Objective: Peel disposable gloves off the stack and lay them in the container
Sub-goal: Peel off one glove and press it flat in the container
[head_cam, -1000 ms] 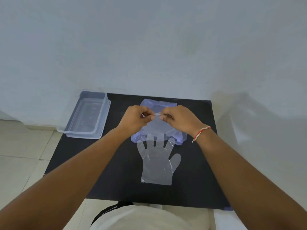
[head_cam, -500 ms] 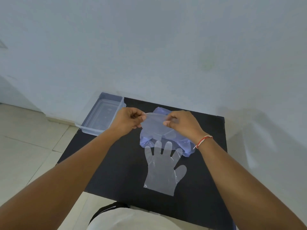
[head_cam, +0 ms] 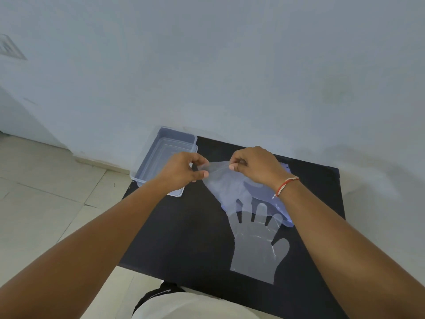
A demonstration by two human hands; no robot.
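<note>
A thin clear disposable glove point(head_cam: 224, 180) is stretched in the air between my hands, its cuff edge pinched at both ends. My left hand point(head_cam: 184, 171) grips its left corner and my right hand point(head_cam: 255, 165) grips the right corner. Under it lies the bluish stack of gloves point(head_cam: 273, 199) on the black table top. A single clear glove point(head_cam: 258, 245) lies flat nearer me, fingers pointing at the stack. The clear plastic container point(head_cam: 165, 155) stands at the table's far left corner, just beyond my left hand.
The black table point(head_cam: 184, 238) stands against a pale wall point(head_cam: 230, 77). Tiled floor point(head_cam: 46, 192) lies to the left. A red-and-white thread is tied round my right wrist point(head_cam: 285, 185).
My hands have drawn apart, spreading the pinched glove, and lifted it off the stack toward the left. The camera has swung left, so the table now sits further right.
</note>
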